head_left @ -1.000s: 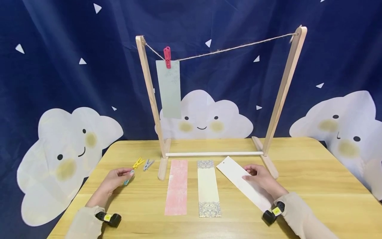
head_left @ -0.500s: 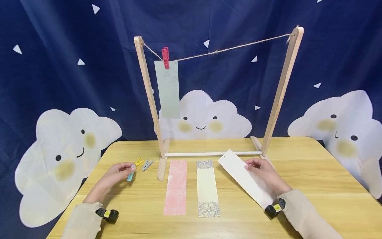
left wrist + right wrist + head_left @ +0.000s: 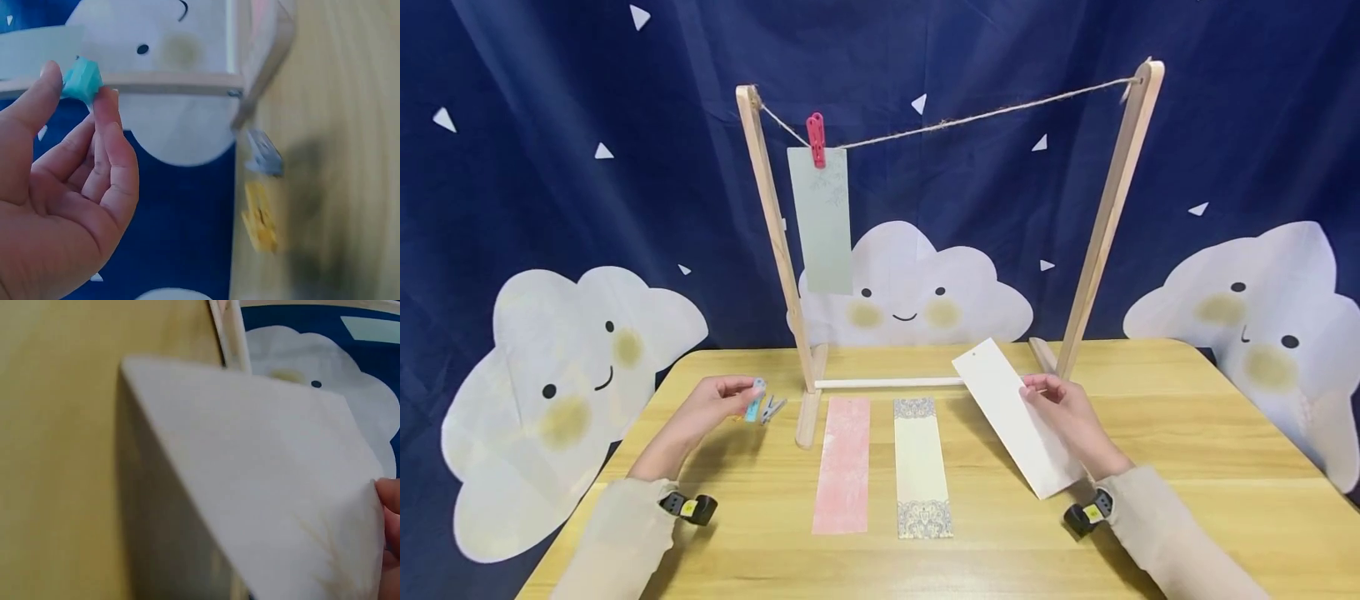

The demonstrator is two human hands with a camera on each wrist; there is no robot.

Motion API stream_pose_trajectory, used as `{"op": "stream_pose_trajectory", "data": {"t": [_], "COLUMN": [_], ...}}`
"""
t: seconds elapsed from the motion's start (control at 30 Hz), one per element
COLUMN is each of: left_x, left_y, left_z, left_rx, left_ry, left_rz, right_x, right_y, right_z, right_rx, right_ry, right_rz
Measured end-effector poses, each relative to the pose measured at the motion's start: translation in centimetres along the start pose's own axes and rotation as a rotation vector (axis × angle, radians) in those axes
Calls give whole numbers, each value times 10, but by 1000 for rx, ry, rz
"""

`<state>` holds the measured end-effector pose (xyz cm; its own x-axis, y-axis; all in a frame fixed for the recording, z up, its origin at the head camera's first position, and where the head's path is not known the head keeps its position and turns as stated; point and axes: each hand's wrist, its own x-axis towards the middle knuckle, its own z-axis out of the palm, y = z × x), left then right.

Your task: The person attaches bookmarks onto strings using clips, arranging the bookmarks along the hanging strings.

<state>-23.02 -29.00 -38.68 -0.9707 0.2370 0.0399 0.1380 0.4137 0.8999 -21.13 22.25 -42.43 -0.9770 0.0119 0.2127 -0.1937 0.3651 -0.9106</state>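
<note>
My left hand pinches a turquoise clothespin between thumb and fingertips, raised over the left of the table. Just beyond it lie a grey clothespin and a yellow clothespin. My right hand grips the right edge of a white bookmark-like paper strip with a small hole near its top corner. The strip slants, lifted off the table, and faint tan plant-like lines show on it in the right wrist view. A pale green strip hangs from the twine by a red clothespin.
A wooden frame with two posts holds the twine, with a white rod low between them. On the table lie a pink strip and a cream strip with patterned ends. A cloud-print curtain hangs behind.
Both hands have risen. The left has carried the turquoise clothespin up and right, near the grey one; the right has lifted the white strip off the table and tilted it more upright.
</note>
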Motion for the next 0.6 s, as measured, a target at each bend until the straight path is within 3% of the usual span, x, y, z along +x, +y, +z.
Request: {"op": "stream_pose_trajectory", "data": {"t": [0.2,0.33,0.6], "left_x": [9,16,34], "left_y": [21,32,53], "left_z": [10,15,22], "left_rx": [27,-12,-125], "left_ry": [49,78,35], "left_rz": [2,0,95], "right_x": [12,19,30], "right_y": [-16,-26,-41], "right_z": [4,8,19], "right_rx": [27,73,156], "right_ry": [21,32,38], "right_rz": [-21,-48,-61]}}
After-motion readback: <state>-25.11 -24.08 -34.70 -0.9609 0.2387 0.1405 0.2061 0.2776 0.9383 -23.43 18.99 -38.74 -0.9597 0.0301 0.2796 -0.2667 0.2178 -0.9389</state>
